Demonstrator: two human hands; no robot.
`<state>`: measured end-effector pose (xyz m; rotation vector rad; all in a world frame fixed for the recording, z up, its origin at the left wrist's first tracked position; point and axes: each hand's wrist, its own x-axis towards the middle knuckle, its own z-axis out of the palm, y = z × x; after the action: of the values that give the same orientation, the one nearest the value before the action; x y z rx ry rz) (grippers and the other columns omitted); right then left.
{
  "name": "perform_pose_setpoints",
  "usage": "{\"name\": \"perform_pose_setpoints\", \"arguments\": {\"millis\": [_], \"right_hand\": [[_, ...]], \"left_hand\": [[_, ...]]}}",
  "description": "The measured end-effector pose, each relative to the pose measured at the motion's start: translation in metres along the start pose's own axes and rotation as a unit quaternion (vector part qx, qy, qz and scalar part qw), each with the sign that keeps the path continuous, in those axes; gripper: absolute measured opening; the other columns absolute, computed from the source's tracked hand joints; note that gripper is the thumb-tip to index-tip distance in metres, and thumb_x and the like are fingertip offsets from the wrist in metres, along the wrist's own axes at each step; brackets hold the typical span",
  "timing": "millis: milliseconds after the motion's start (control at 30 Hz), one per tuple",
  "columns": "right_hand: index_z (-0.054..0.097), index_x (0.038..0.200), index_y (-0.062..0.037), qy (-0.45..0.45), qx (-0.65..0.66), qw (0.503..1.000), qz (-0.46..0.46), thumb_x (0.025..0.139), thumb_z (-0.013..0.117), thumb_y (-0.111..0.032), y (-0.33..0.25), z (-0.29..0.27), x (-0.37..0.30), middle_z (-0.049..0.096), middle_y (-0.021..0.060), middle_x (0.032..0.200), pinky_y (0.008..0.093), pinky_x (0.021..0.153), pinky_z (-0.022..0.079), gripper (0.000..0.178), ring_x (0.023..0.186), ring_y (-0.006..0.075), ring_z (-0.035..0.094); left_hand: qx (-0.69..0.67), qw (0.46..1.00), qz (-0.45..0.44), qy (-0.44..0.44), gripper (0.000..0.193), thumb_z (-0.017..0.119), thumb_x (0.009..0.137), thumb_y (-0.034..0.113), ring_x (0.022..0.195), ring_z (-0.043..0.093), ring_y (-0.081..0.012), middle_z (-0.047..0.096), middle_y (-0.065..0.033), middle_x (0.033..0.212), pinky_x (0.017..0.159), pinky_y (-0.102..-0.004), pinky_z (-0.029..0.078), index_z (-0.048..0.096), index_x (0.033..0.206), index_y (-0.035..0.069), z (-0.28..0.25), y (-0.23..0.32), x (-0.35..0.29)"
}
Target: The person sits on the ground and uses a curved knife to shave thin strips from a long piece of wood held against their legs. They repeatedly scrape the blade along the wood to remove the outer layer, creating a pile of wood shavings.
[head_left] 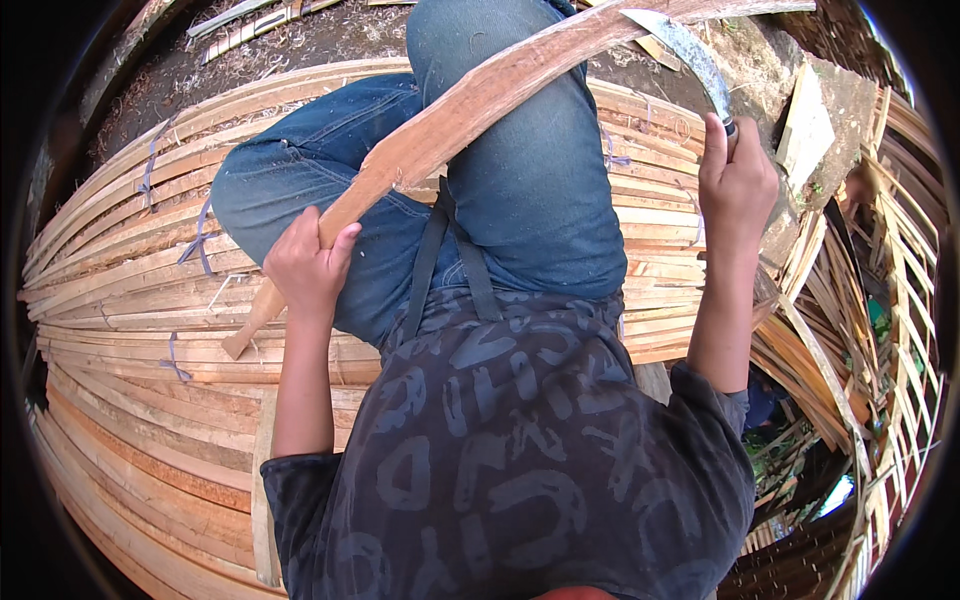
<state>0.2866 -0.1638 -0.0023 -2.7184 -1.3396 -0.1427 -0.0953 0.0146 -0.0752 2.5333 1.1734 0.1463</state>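
The board (450,120) slants across the person's legs (540,190), likely stiff, fairly light and best held at its narrow neck, where the left hand (310,258) is wrapped. The right hand (740,185) grips a curved knife (702,70) near the far part; slats (150,440) lie below, and no container is discernible.

Curls left hand (310,262) tight forward-left of the torso (530,430), right hand (738,185) tight forward-right of it, thumb (712,150) extended.
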Motion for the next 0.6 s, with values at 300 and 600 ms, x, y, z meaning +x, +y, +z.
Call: {"name": "perform_pose_setpoints", "arguments": {"millis": [300, 600], "right_hand": [[0.054, 0.076, 0.0007, 0.038, 0.109, 0.981, 0.158, 0.099, 0.053, -0.03, 0.04, -0.038, -0.017, 0.047, 0.0069, 0.054, 0.0324, 0.048, 0.036, 0.038, 0.048, 0.0152, 0.043], [0.05, 0.072, -0.0072, -0.067, 0.141, 0.987, -0.044, 0.086, 0.069, -0.036, -0.062, 0.011, -0.02, 0.056, 0.0069, 0.057, 0.0365, 0.044, 0.044, 0.037, 0.048, 0.026, 0.057]], "left_hand": [[-0.008, 1.0, -0.008, 0.002, 0.059, 0.064, 0.079, 0.06, 0.059, 0.058, -0.033, 0.055, -0.0134, 0.064, 0.051, -0.0397, 0.043, 0.061, 0.084, 0.001, 0.0, -0.001, -0.002], [-0.017, 1.0, -0.007, 0.0, 0.055, 0.063, 0.081, 0.058, 0.058, 0.057, -0.0334, 0.054, -0.0133, 0.063, 0.05, -0.0397, 0.042, 0.058, 0.08, 0.002, -0.002, -0.001, 0.002]]}}
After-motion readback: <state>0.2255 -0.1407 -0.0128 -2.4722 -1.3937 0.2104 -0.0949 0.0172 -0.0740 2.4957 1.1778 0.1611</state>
